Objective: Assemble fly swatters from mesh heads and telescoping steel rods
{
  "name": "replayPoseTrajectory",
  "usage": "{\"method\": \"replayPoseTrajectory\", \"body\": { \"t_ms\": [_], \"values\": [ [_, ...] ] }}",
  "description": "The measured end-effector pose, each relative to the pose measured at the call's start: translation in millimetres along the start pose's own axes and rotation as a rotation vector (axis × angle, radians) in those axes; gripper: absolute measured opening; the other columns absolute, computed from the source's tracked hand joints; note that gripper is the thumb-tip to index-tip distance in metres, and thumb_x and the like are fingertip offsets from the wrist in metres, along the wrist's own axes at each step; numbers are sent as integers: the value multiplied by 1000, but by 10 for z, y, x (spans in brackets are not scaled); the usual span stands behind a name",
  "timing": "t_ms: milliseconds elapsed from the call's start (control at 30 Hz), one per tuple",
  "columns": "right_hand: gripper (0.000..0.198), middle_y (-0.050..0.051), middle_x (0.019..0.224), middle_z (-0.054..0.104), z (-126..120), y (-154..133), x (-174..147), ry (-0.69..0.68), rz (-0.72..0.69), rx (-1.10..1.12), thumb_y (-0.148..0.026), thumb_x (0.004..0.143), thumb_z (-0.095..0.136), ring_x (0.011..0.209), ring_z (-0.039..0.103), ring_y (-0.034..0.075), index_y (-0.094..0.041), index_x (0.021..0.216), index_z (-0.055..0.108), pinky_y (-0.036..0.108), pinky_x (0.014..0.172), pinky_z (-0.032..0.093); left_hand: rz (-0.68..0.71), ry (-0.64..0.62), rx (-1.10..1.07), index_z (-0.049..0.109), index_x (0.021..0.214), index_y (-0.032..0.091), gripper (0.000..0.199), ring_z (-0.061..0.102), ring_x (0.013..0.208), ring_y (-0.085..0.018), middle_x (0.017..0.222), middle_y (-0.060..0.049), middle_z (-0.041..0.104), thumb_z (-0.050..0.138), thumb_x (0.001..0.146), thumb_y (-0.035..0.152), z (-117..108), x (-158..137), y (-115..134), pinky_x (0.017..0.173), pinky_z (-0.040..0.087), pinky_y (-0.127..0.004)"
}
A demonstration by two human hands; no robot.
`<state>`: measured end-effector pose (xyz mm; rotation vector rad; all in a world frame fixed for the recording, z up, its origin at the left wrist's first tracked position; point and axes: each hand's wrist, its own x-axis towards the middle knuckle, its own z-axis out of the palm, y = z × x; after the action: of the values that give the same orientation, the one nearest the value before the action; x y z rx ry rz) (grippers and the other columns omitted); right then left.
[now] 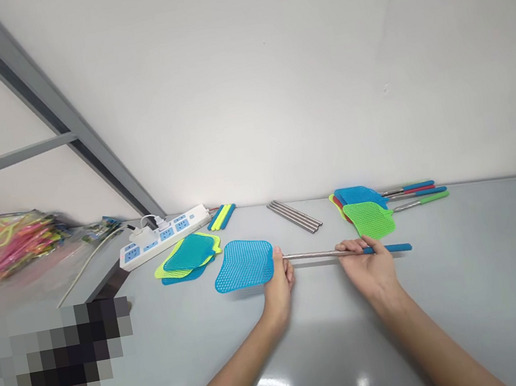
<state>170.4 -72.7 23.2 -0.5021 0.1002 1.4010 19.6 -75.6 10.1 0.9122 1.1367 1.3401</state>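
A blue fly swatter (244, 264) with a perforated head, a metal rod and a blue grip lies sideways across both my hands, above the table. My left hand (280, 282) grips it where the head meets the rod, thumb on top. My right hand (369, 263) holds it from below near the blue grip, fingers curled round the rod. Beyond my right hand lies a group of fly swatters (370, 220) in green, blue and red. Loose swatter heads (187, 257) in yellow and blue are stacked beyond my left hand.
Several metal rods (295, 216) lie at the back middle. Yellow and blue grips (222, 217) rest beside a white power strip (164, 236) with plugs in it. Bagged colourful items (12, 246) lie at the far left, near a grey metal frame (73, 139). The grey table (494, 284) meets a wall.
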Motion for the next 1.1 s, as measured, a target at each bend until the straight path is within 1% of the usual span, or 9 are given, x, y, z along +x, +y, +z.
{"method": "replayPoseTrajectory", "body": {
  "t_ms": [100, 167, 233, 300, 433, 533, 633, 833, 1100],
  "values": [
    [9, -1, 64, 45, 24, 6, 5, 0, 155, -30, -18, 76, 37, 59, 51, 10, -18, 67, 40, 31, 62, 49, 50, 73, -17, 33, 48, 18, 46, 24, 39, -6, 43, 6, 29, 41, 74, 55, -37, 55, 15, 40, 18, -22],
    [5, 3, 71, 48, 28, -3, 7, -1, 205, -46, -20, 75, 40, 69, 54, 13, -17, 76, 44, 34, 66, 50, 74, 101, -26, 35, 50, 18, 45, 25, 39, -7, 44, 5, 30, 40, 75, 56, -57, 84, 29, 39, 19, -22],
    [8, 4, 74, 49, 24, -14, 10, 14, 223, -43, -18, 75, 41, 72, 55, 14, -15, 81, 45, 35, 68, 51, 87, 119, -32, 37, 51, 18, 45, 26, 40, -7, 45, 5, 31, 40, 75, 56, -65, 95, 38, 39, 20, -21],
    [7, 3, 74, 49, 16, -18, 14, 67, 190, -42, -13, 75, 41, 70, 56, 13, -16, 81, 44, 35, 70, 52, 94, 129, -33, 37, 51, 18, 45, 28, 40, -7, 45, 5, 32, 40, 74, 56, -61, 88, 43, 40, 21, -21],
    [12, 1, 75, 48, 4, -3, 22, 198, 50, -47, -5, 78, 37, 68, 57, 10, -16, 78, 41, 36, 71, 52, 89, 112, -8, 38, 51, 18, 43, 29, 41, -7, 46, 5, 34, 43, 74, 54, -37, 62, 48, 40, 22, -21],
    [12, 1, 73, 47, 3, -3, 23, 246, 34, -3, -5, 79, 35, 65, 56, 9, -15, 79, 42, 34, 70, 52, 70, 82, 18, 36, 49, 18, 43, 27, 39, -7, 45, 5, 33, 45, 73, 53, -35, 65, 33, 40, 22, -21],
    [14, -2, 66, 42, 8, -20, 10, 240, 37, 47, -4, 79, 34, 53, 49, 6, -15, 77, 42, 33, 67, 52, 38, 44, 40, 34, 47, 18, 44, 26, 38, -7, 43, 6, 31, 45, 73, 52, -55, 79, -1, 39, 19, -22],
    [17, -5, 58, 30, -3, -50, -25, 226, 90, 154, -6, 75, 27, 43, 36, 6, -19, 65, 33, 24, 45, 45, -5, 16, 67, 34, 46, 19, 44, 25, 36, -6, 40, 6, 30, 44, 74, 51, -71, 64, -12, 38, 19, -22],
    [22, -7, 50, 22, -91, -38, 43, 151, 87, 21, -9, 75, 24, 37, 32, 6, -20, 58, 16, 24, 44, 38, -57, 24, 50, 33, 48, 19, 43, 25, 35, -6, 40, 7, 29, 43, 72, 53, -55, 70, 39, 37, 20, -20]
  ]
}}
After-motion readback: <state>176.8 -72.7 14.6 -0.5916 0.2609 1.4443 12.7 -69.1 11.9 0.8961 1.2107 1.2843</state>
